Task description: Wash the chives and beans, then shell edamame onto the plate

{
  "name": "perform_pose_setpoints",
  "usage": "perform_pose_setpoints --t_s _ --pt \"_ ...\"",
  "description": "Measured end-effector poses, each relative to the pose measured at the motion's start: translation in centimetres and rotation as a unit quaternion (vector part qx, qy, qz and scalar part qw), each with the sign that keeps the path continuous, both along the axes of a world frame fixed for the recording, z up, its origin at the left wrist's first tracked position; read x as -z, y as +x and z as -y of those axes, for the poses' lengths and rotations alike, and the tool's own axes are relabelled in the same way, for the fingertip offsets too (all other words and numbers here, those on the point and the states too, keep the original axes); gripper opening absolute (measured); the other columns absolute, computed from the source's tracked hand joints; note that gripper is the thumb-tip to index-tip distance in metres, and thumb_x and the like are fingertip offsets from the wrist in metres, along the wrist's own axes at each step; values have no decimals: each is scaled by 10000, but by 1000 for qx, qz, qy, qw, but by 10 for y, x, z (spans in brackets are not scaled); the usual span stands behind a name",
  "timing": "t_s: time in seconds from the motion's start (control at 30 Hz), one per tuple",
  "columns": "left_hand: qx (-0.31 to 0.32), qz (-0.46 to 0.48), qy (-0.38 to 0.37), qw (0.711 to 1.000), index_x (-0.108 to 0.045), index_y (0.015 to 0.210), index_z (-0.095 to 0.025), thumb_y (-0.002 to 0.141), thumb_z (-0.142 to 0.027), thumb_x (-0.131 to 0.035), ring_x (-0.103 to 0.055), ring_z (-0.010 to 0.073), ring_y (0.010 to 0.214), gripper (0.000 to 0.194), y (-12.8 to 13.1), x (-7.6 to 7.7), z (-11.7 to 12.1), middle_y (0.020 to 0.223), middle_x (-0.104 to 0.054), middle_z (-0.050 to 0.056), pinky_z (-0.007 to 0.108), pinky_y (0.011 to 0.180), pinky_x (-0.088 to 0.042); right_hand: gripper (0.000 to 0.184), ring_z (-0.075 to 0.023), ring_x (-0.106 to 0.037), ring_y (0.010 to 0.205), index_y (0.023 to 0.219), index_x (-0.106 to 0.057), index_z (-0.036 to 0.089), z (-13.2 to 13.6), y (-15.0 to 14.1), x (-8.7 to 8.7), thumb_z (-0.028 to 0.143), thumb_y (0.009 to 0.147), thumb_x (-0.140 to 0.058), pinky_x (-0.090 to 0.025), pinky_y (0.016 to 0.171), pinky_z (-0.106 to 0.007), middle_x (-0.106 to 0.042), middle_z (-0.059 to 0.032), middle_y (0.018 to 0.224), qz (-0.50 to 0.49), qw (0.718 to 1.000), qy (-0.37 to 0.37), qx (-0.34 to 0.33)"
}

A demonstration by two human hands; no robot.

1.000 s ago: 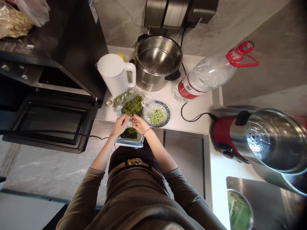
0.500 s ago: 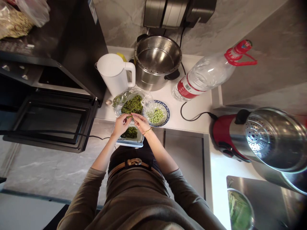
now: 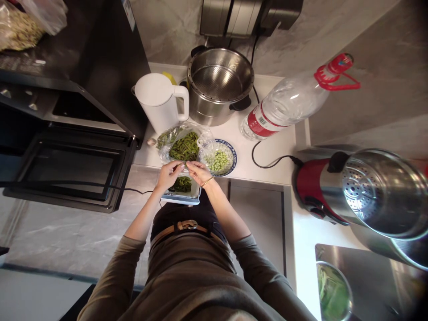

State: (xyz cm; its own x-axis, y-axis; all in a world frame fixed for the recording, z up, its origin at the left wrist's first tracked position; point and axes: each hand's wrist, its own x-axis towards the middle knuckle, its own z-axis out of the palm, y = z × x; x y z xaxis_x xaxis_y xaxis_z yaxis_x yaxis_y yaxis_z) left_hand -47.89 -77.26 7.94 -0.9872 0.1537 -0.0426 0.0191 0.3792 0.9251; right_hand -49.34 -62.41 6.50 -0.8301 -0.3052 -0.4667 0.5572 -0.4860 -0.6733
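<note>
My left hand and my right hand meet fingertip to fingertip over an open drawer or bin with dark green pods or shells in it. Both hands are closed in a pinch on a small green bean pod, mostly hidden by the fingers. Just beyond them lies a clear plastic bag full of green bean pods. To the right, a blue-rimmed plate carries shelled green beans, partly under the edge of the bag.
A white jug and a steel steamer pot stand behind the bag. A large water bottle leans right of them. An oven door hangs open at left. A red appliance and a sink are at right.
My hands have come slightly nearer my body, and the fingers have shifted on the pod, which shows less now. The bag and plate stay in place.
</note>
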Motion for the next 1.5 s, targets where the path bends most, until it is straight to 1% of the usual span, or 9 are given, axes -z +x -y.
perform_pose_setpoints --t_s 0.17,0.4,0.53,0.6,0.73,0.87,1.03,1.33,1.5 --pt "-13 25 76 997 -565 670 -174 867 -467 -508 -501 113 581 358 -3 2 -1 610 -571 -8 229 569 -408 398 -31 -238 440 549 -543 173 -2 -5 -1 431 542 -847 -188 414 -211 -327 97 465 -8 999 -32 -42" --pt "23 -39 -67 997 -651 807 -169 865 -375 -515 -501 108 594 254 -15 -8 14 707 -630 4 224 575 -383 417 -17 -247 434 541 -521 155 -10 -5 -4 403 548 -856 -145 404 -203 -360 94 472 2 986 -42 -162" --pt "-31 -72 -136 988 -669 891 -173 888 -353 -484 -539 128 631 258 -22 -8 22 784 -671 33 239 620 -409 335 -15 -315 441 604 -615 127 -11 3 -3 356 553 -854 -176 414 -194 -485 62 516 5 971 -41 -235" --pt "-17 -67 -173 982 -679 903 -183 885 -327 -487 -563 140 650 241 -23 -6 26 805 -684 39 247 641 -423 310 -35 -417 490 661 -664 127 -10 5 2 322 525 -863 -220 431 -191 -574 23 578 19 980 -27 -198" --pt "141 23 -261 955 -712 896 -213 829 -271 -559 -623 174 704 176 -12 1 27 834 -708 39 265 681 -458 270 -89 -549 622 683 -703 172 -7 5 18 279 493 -862 -270 444 -193 -676 -12 705 51 998 -3 -26" --pt "185 62 -306 932 -684 1065 -234 842 -354 -568 -642 226 944 278 5 5 15 1069 -693 61 297 803 -486 217 -90 -559 640 692 -725 196 -8 2 27 260 524 -847 -281 425 -191 -710 -15 780 53 998 -7 21" --pt "107 35 -291 950 -632 1042 -219 974 -366 -304 -640 196 927 366 12 0 -2 997 -691 57 294 818 -481 201 -52 -470 535 721 -749 196 -10 5 29 233 544 -835 -308 425 -198 -705 2 724 33 999 -6 16" --pt "8 -83 -306 948 -588 926 -185 966 -280 -340 -613 204 888 268 13 8 -18 885 -655 85 285 760 -449 157 -50 -497 535 622 -704 174 3 10 21 222 563 -842 -354 429 -169 -628 24 581 84 992 -45 85" --pt "13 -86 -348 933 -579 913 -193 955 -280 -372 -607 202 843 228 12 2 -21 859 -653 77 272 700 -417 152 -42 -461 505 631 -701 167 8 11 16 203 569 -835 -343 427 -175 -599 37 556 79 989 -41 119"
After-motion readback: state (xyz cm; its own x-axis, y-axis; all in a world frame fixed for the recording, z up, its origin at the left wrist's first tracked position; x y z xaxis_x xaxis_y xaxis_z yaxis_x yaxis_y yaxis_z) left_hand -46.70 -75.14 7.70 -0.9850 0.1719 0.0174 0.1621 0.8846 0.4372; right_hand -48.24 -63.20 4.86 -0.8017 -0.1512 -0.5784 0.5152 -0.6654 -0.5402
